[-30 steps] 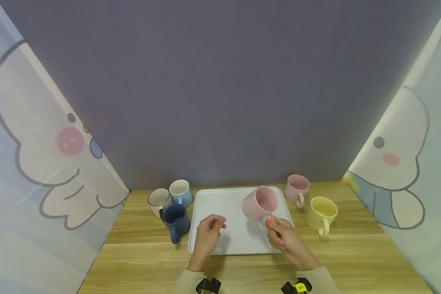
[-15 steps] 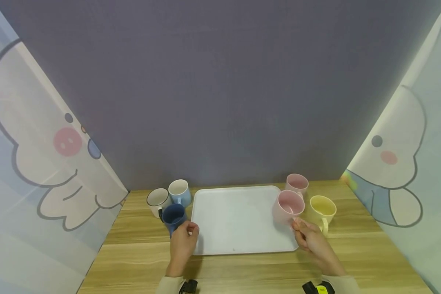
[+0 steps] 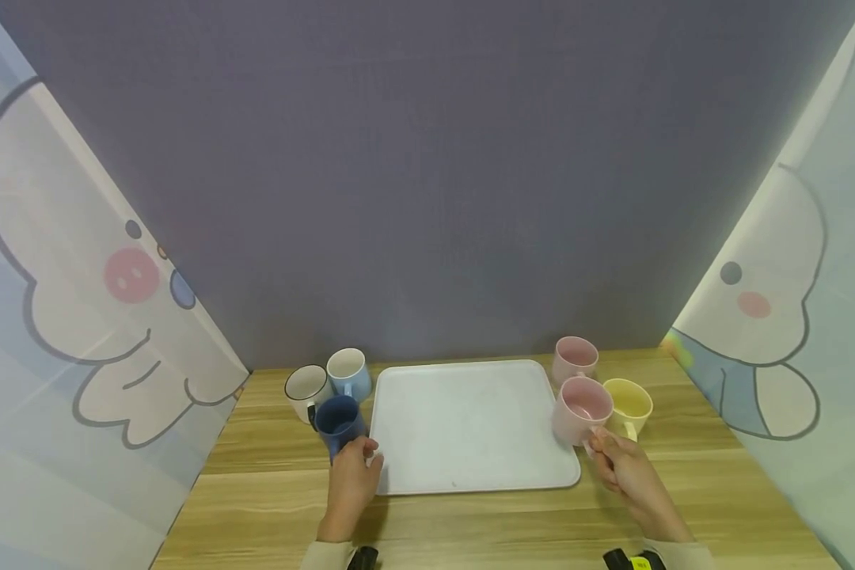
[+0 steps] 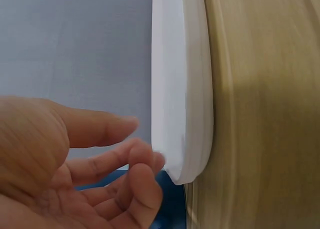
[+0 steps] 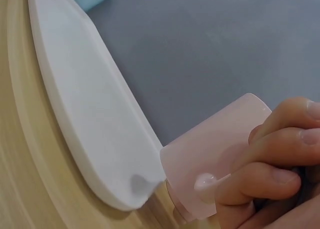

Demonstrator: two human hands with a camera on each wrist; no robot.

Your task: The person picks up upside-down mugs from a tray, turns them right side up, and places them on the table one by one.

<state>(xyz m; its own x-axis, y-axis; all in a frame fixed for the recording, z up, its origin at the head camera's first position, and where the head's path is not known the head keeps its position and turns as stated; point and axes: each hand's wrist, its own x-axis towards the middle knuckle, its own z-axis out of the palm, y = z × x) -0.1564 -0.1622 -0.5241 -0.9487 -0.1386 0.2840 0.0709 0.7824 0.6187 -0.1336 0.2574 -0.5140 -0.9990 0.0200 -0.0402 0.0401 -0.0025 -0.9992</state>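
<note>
My right hand [image 3: 630, 479] pinches the handle of a pink mug [image 3: 571, 419] at the right edge of a white tray [image 3: 470, 427]. In the right wrist view its fingers curl at the handle side, and part of the handle is hidden. Whether the mug's base touches the table cannot be told. My left hand [image 3: 351, 479] is just in front of a dark blue mug [image 3: 351, 430], covering part of its handle. The left wrist view shows that hand's fingers [image 4: 142, 189] loosely bent and the thumb apart from them, with nothing held; the blue mug shows behind.
Left of the tray, a white mug with a dark rim [image 3: 301, 405] and a light blue mug [image 3: 356, 381] stand close to the blue one. A second pink mug [image 3: 566, 370] and a yellow mug [image 3: 637, 408] stand at the right. A grey backdrop [image 3: 427, 198] rises behind.
The right hand has carried the pink mug from over the tray rightward to its right edge. The left hand has moved left from over the tray to the dark blue mug.
</note>
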